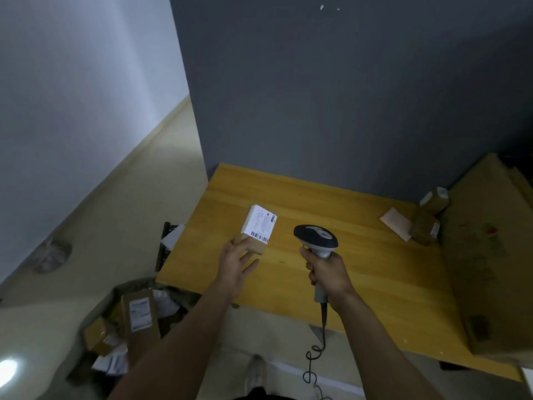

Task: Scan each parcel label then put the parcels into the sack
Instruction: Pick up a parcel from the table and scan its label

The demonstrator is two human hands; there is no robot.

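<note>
Left hand: the left hand [236,264] is pinching the near end of a small parcel [253,246], thumb on its left corner and fingers reaching along underneath - clamped on it.
Parcel: it is sitting over the left part of the tabletop [360,269] with its long side pointing away from the person; cannot tell if the far end is touching the wood.
Label: a white label [261,225] is covering most of the parcel's top and facing up, with a barcode strip along its near edge.
Right hand: the right hand [328,274] is wrapping all its fingers round the grey handle of the scanner [315,239] - closed tight on it.
Scanner: its dark head is sitting just right of the parcel, not touching it; the cable [315,350] is hanging off the handle and coiling down past the tabletop's near edge.
Sack: a grey sack [127,286] is standing open on the floor at the tabletop's near left corner, holding a long brown box [140,316] and a smaller box [96,334] among white packets.
Other parcels: two taped brown parcels [425,229] are waiting at the far right of the tabletop, a flat pinkish envelope [396,223] lying just beside them.
Right edge: a big cardboard carton [484,255] is resting on the right side of the tabletop.
</note>
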